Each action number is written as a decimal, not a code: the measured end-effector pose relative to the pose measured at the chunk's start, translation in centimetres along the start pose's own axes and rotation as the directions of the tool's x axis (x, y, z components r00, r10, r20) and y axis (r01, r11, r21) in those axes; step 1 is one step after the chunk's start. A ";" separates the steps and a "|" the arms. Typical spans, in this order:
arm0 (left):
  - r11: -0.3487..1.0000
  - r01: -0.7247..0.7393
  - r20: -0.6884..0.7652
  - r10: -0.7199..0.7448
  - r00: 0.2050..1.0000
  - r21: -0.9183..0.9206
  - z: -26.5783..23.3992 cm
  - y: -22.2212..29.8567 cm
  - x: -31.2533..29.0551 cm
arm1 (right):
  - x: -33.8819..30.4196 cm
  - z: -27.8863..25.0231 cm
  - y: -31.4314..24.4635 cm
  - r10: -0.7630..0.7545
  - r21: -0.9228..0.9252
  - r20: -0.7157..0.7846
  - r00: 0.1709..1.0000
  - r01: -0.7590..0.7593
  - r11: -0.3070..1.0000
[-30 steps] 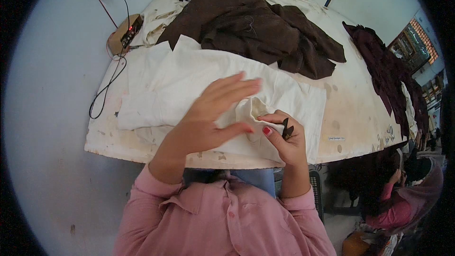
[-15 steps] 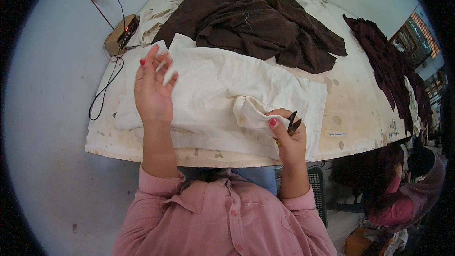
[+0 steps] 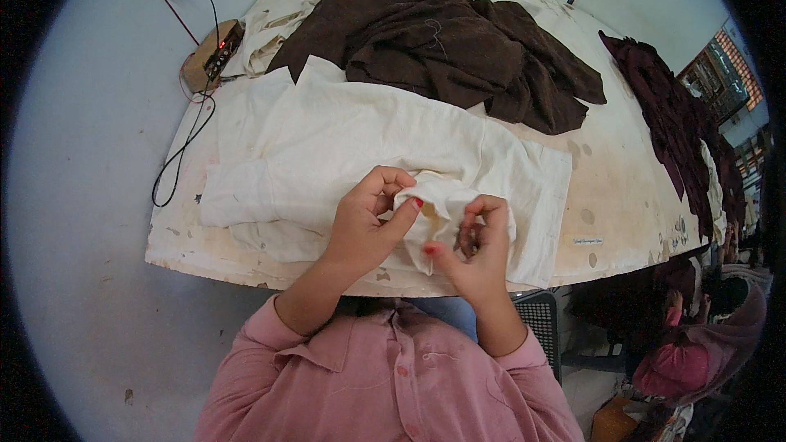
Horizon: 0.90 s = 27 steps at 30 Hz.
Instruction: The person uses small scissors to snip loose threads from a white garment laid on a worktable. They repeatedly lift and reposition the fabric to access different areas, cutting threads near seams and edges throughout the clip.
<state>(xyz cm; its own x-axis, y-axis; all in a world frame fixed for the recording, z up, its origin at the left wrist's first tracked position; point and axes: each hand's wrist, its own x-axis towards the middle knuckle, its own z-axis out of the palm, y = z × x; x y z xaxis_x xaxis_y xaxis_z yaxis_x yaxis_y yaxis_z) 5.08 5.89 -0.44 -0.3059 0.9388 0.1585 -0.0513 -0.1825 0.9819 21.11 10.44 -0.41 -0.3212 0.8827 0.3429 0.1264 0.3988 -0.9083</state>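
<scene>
A white garment (image 3: 327, 127) lies spread over the near part of the table, its sleeve-like end stretching left. My left hand (image 3: 368, 221) pinches a raised, folded edge of this cloth between thumb and fingers. Just right of it, my right hand (image 3: 483, 250) is at the same bunched fold, thumb and forefinger apart, the other fingers curled. Something dark shows among those curled fingers, apparently the small black-bladed thread snips, mostly hidden by the hand.
A heap of dark brown cloth (image 3: 434, 41) covers the table's far side. Maroon cloth (image 3: 655, 106) hangs over the right edge. A brown box with a red light (image 3: 214, 57) and a loose black cable sits at left. Another person (image 3: 696, 352) is at lower right.
My left hand has come down and right from above the garment and now pinches its fold. My right hand has shifted slightly left and turned; the thread snips no longer stick out plainly.
</scene>
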 end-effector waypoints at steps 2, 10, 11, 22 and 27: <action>0.995 -0.067 -0.045 0.070 0.997 0.069 -0.4 -0.2 0.1 | 0.3 0.9 -1.1 0.000 -0.105 -0.001 1.000 0.000 0.995; 0.986 0.129 0.052 -0.123 0.991 -0.109 -2.0 0.3 0.9 | 1.3 -1.4 0.5 0.458 0.618 0.330 0.826 -0.555 0.557; 0.944 0.221 0.134 -0.192 0.972 -0.246 -1.9 -0.1 0.9 | 1.3 -1.4 1.1 0.468 0.679 0.365 0.805 -0.574 0.458; 0.573 0.424 0.505 -0.020 0.863 -0.701 -3.6 -3.0 1.6 | 0.6 -0.4 2.5 0.441 0.800 0.484 0.756 -0.587 0.128; 0.954 -0.165 0.136 0.135 0.982 0.249 -4.1 0.1 0.3 | 1.5 -4.8 4.2 0.443 0.889 0.180 0.878 -0.338 0.308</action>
<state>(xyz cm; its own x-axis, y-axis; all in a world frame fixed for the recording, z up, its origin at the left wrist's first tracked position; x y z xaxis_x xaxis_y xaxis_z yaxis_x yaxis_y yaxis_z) 1.10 4.94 -0.77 -0.1780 0.9366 0.3019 0.2383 -0.2566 0.9367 25.68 14.58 -2.54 -0.3954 0.9071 -0.1442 -0.6874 -0.3964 -0.6086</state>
